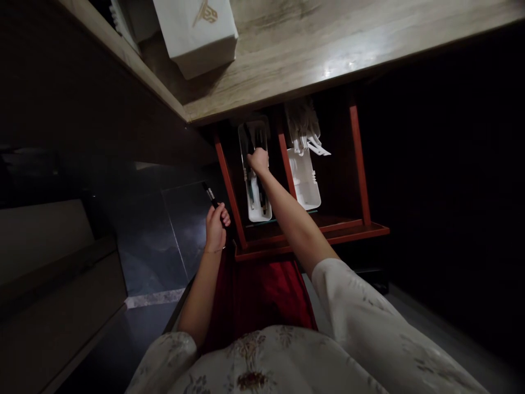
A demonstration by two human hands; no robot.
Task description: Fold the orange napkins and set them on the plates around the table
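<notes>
An open reddish wooden drawer [311, 235] sits under a pale wooden counter. Inside stand two white trays. The left white tray [256, 210] holds several dark-handled pieces of cutlery. My right hand [258, 160] reaches into that tray with its fingers closed around a dark-handled piece; which one I cannot make out. My left hand [216, 224] hangs outside the drawer's left side, closed on a slim black item [210, 195] with a small white label. The right white tray [305, 183] holds white utensils [305, 131] at its far end.
The pale wooden counter [311, 49] runs across the top, with a white box [197, 33] bearing a gold mark on it. A red cloth [266, 295] hangs below the drawer front. A dark tiled floor [156, 241] and a bench-like surface [45, 257] lie at left.
</notes>
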